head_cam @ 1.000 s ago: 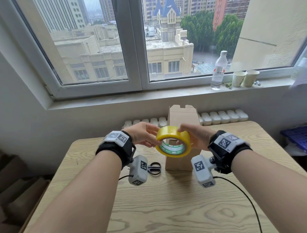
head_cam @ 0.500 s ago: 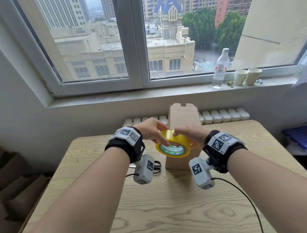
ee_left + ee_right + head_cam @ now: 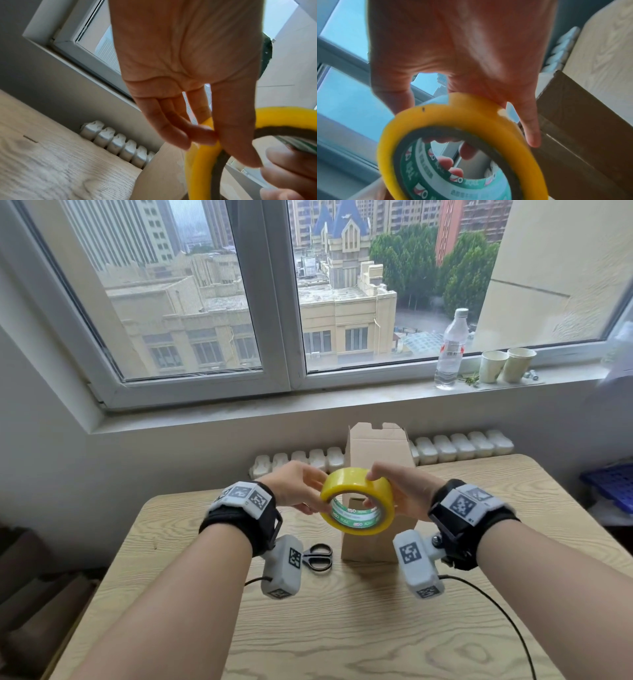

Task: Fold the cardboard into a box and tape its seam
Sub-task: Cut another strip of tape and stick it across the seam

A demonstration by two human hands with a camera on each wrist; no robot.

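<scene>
Yellow tape roll (image 3: 357,501) held up in mid-air w/ both hands, above the counter (image 3: 342,628) and in front of the cardboard box (image 3: 376,453). Left hand (image 3: 297,487) pinching the roll's left edge — thumb on the near side, fingers (image 3: 173,129) behind it, per the left wrist view. Right hand (image 3: 400,491) curled over the roll's top right, fingertips hooked thru the core; seen inside the green-printed core in the right wrist view (image 3: 453,174). Roll tilted, open core facing the head cam, green label inside legible only as a pattern. No loose tape end visible; can't tell whether any strip is peeled.

Box standing upright on the counter, tall and narrow, top flaps open and notched, directly behind the roll and partly hidden by it. Not touched by either hand. Whether its seam carries tape — can't tell from these views.

Black-handled scissors (image 3: 317,556) lying flat on the counter just left of the box base, apart from both hands. Black cable (image 3: 496,611) trailing across the counter from the right wrist unit.

On the windowsill (image 3: 308,409) behind: clear plastic bottle (image 3: 450,350) upright, two paper cups (image 3: 507,364) side by side right of it. White radiator (image 3: 459,446) running along the wall behind the counter, below the sill.
</scene>
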